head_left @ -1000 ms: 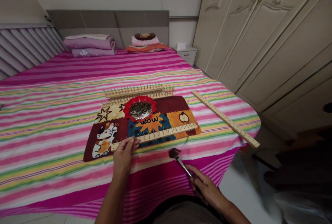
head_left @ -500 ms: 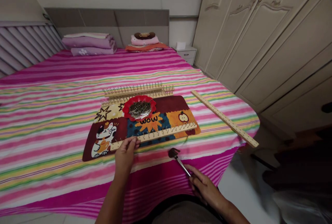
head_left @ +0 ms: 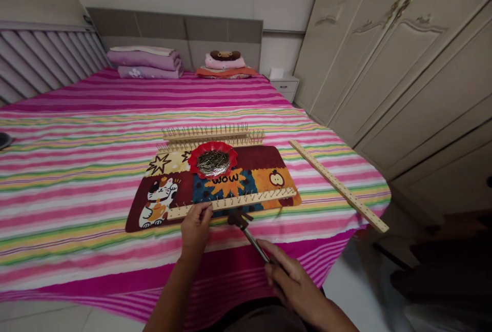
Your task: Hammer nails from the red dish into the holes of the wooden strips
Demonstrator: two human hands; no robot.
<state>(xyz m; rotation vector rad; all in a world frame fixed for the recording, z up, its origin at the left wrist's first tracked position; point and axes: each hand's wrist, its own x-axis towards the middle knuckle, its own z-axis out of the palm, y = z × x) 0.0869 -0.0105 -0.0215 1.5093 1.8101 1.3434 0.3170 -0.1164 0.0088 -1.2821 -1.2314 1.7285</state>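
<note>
My right hand (head_left: 294, 283) grips a hammer (head_left: 255, 245) with a metal shaft. Its dark head is over the mat's front edge, just to the right of my left hand. My left hand (head_left: 197, 224) is pinched at a wooden strip (head_left: 249, 199); whatever is between the fingertips is too small to make out. Slanting nails stand in the strip to the right of those fingers, and small dark marks show to their left. Beneath the strip lies a patterned mat (head_left: 255, 158). A red scalloped bowl (head_left: 193, 168) full of loose nails (head_left: 213, 162) stands on the mat.
Behind the bowl lie wooden strips (head_left: 207, 135) bristling with upright nails. Another strip (head_left: 338, 184), dotted with holes, lies slantwise at the right near the bed's edge. Folded bedding (head_left: 146, 61) is stacked by the headboard (head_left: 161, 27). A wardrobe (head_left: 384, 65) stands to the right.
My right hand has brought the hammer leftward and up, closer to my left hand. The left hand stays pinched at the strip. The whole view has shifted slightly.
</note>
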